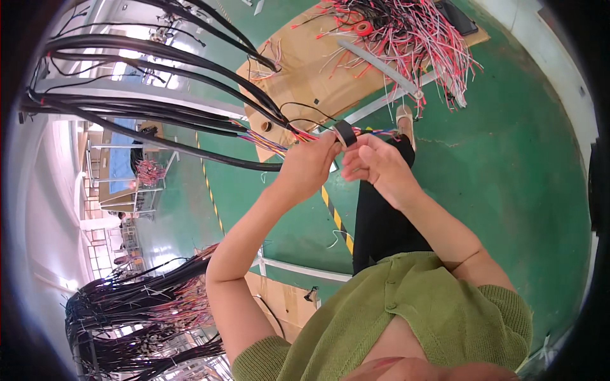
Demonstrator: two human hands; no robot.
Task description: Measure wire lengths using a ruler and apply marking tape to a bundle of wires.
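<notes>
A thick, smooth roll of black tape [345, 133], with a paler rim on one side, sits between the hands, against a slim bundle of red, blue and yellow wires [305, 135]; whether the wires pass behind or through its ring I cannot tell. The left hand [308, 166] is clamped on this bundle, fingertips beside the roll. The right hand [381, 170] is half opened, fingers loosely curled and thumb raised, just beside the roll; whether it touches it I cannot tell. Glossy, round black sheathed cables [121, 42] curve in from the left and split into thin coloured strands near the left hand. Beyond lies a flat, matt brown board table [298, 63] with a curved left edge, bearing a tangled heap of thin red and white wires [413, 38] that spills over its right edge, and a straight grey bar [381, 66]. Right of that edge, smooth green floor [508, 159] gives open room up to the pale wall [559, 70].
</notes>
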